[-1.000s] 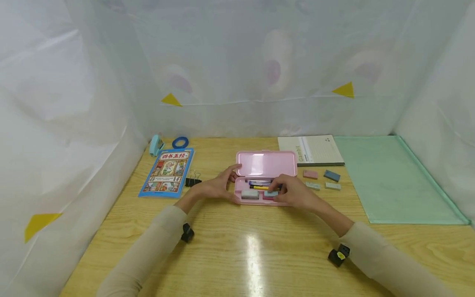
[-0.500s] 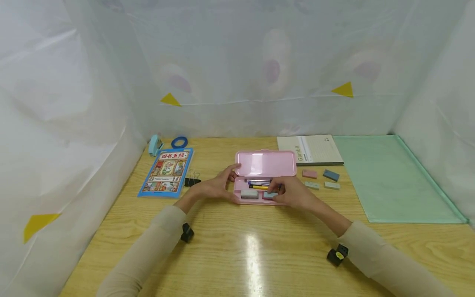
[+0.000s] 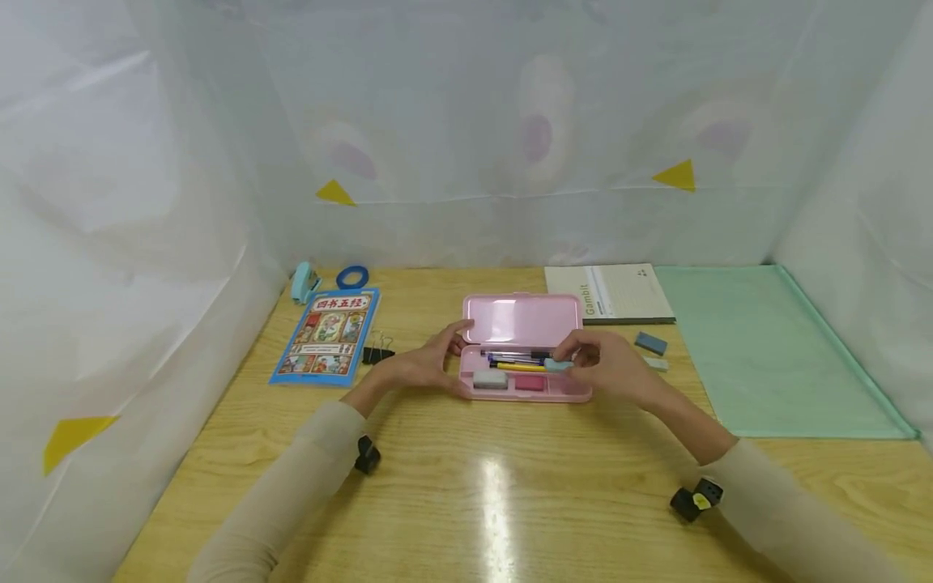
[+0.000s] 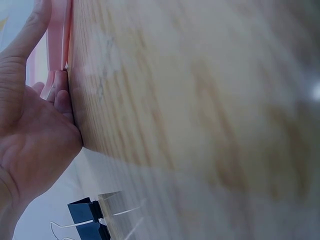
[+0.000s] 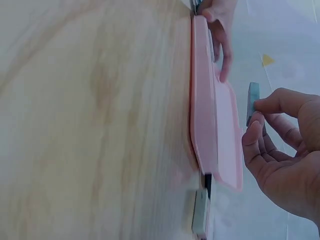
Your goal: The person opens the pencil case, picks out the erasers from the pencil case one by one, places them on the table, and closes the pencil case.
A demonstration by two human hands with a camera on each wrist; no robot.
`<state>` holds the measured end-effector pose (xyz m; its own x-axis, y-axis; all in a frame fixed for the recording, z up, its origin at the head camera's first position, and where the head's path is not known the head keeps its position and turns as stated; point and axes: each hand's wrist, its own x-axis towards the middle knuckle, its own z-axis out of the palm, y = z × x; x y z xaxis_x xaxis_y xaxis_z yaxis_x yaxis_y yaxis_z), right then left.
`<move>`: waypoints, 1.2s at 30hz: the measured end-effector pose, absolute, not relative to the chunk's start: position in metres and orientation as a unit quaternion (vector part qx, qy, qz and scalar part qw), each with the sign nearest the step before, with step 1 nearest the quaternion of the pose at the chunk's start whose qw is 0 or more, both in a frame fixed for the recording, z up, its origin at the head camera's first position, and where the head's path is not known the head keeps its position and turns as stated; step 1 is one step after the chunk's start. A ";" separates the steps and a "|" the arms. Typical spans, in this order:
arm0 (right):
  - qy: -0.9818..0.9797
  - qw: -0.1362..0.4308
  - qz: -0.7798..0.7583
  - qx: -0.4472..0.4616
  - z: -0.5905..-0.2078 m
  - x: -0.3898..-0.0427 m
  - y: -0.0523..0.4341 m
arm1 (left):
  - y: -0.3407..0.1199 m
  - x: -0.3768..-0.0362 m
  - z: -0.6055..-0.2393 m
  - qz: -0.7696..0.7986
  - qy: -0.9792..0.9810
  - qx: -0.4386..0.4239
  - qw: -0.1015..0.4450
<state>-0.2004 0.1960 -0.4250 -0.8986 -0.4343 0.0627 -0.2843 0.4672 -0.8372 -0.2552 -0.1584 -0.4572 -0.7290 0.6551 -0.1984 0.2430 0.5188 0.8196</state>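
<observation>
A pink pencil case (image 3: 523,321) lies with its lid raised. My left hand (image 3: 419,366) holds its left end, thumb at the front corner and fingers by the lid; the left wrist view shows that thumb along the case wall (image 4: 59,35). Between thumb and fingertips, my right hand (image 3: 619,368) pinches a light blue eraser (image 3: 558,365), seen raised over the case in the right wrist view. Inside the case are a yellow pen (image 3: 516,367) among other pens, a whitish eraser (image 3: 491,380) and a pinkish-red eraser (image 3: 530,383).
On the right lie a dark blue eraser (image 3: 651,344), a pale eraser (image 3: 656,364), a notebook (image 3: 627,295) and a green translucent sheet (image 3: 794,356). Leftward are a black binder clip (image 3: 378,355), a book (image 3: 324,337), a stapler (image 3: 304,283) and blue tape (image 3: 353,277).
My right hand has lifted the light blue eraser off the pinkish-red one and shifted right with it, now covering two erasers on the table. The left hand stays at the case.
</observation>
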 end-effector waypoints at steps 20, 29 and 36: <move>0.897 0.072 -0.406 -0.161 -0.434 -0.189 0.268 | -0.158 -0.257 -0.458 0.410 0.833 0.271 0.253; 0.900 0.078 -0.394 -0.168 -0.442 -0.190 0.274 | -0.159 -0.256 -0.457 0.412 0.832 0.271 0.252; 0.890 0.087 -0.417 -0.163 -0.435 -0.189 0.273 | -0.158 -0.254 -0.454 0.418 0.829 0.272 0.252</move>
